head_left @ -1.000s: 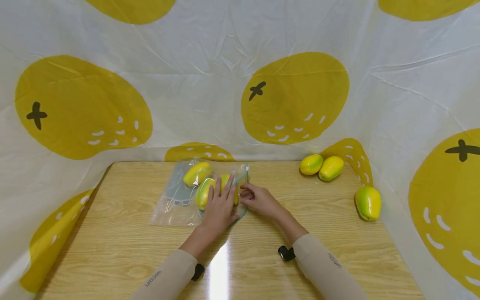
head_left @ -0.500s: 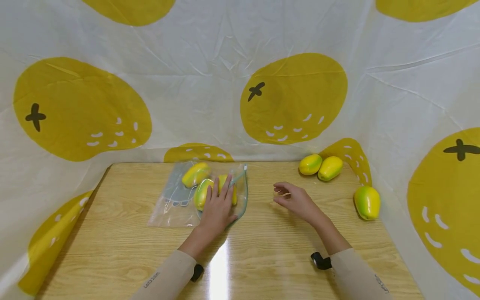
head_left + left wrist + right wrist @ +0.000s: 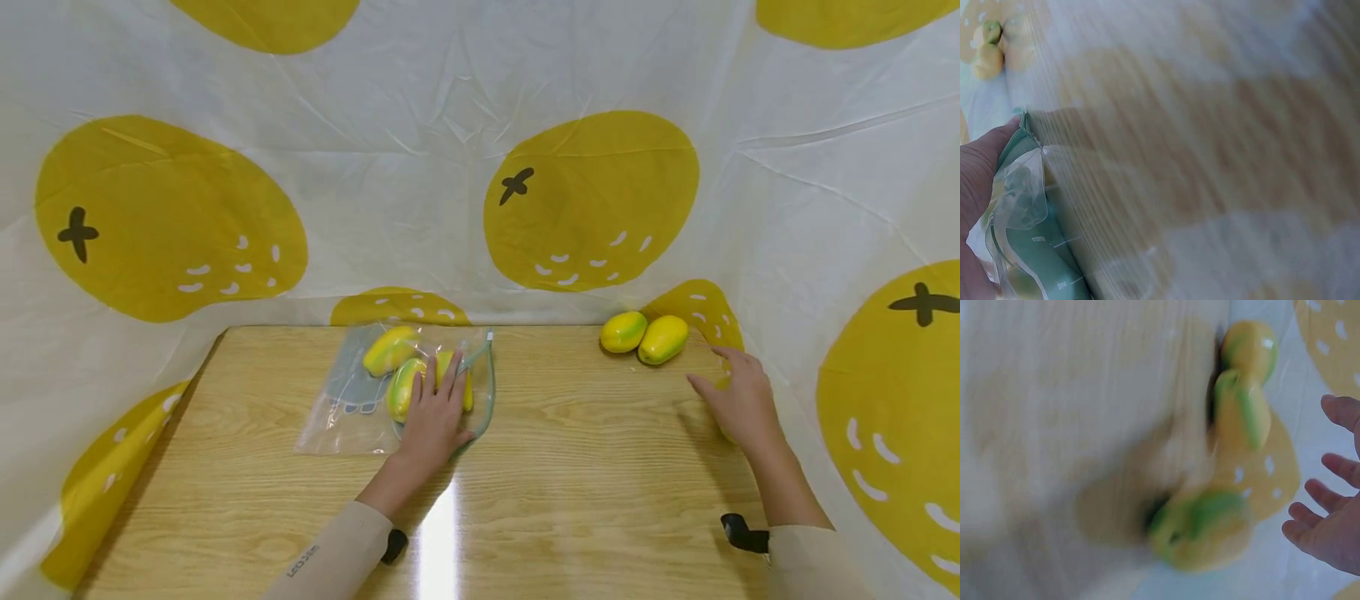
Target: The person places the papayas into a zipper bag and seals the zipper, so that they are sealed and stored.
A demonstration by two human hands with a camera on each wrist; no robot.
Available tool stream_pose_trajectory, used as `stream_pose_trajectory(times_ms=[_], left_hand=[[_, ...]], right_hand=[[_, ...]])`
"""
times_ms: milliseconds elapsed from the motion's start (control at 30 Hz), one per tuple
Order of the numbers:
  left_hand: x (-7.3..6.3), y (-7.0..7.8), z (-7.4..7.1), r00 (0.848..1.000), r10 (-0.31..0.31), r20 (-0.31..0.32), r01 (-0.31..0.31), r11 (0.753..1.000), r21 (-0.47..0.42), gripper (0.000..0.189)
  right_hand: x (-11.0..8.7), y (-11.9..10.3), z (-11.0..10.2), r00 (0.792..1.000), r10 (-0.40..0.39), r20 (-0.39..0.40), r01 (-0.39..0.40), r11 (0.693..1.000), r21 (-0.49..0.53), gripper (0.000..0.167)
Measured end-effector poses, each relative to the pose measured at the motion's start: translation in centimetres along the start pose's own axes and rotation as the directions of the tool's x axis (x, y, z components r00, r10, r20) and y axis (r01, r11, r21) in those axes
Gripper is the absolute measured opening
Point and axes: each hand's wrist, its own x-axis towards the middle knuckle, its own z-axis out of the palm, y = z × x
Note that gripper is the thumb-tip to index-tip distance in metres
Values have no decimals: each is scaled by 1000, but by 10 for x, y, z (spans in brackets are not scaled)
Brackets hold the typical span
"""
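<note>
- Our left grip (image 3: 432,415), fingers straight, rests on the zip bag (image 3: 348,435).
- Our wide, empty right grip (image 3: 741,402) seems set for the lone papaya (image 3: 1204,531); next, we'd curl around it.

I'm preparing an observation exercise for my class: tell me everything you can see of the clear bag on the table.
The bag looks like see-through plastic, with a blue-grey print, teal edging and a white slider at its far right corner. It lies mostly left of centre on the wooden table, holding three yellow-green fruits. Its mouth, on the right, appears to gape. The left hand rests on top, over the fruits.
</note>
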Motion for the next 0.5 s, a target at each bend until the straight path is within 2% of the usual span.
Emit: stream_pose_trajectory(times_ms=[133,267,500], left_hand=[[0,-1,0,1000,-2,-3,2,1000,13,117],[-2,-3,-1,1000,0,4,0,1000,22,117],[-1,-6,-5,1000,9,8,-9,1000,1,118]], right_hand=[[-7,23,-5,998,53,-23,-53,998,-13,81],[-15,35,0,998,60,-26,-61,997,-54,82],[-29,41,4,986,151,65,-144,985,-99,86]])
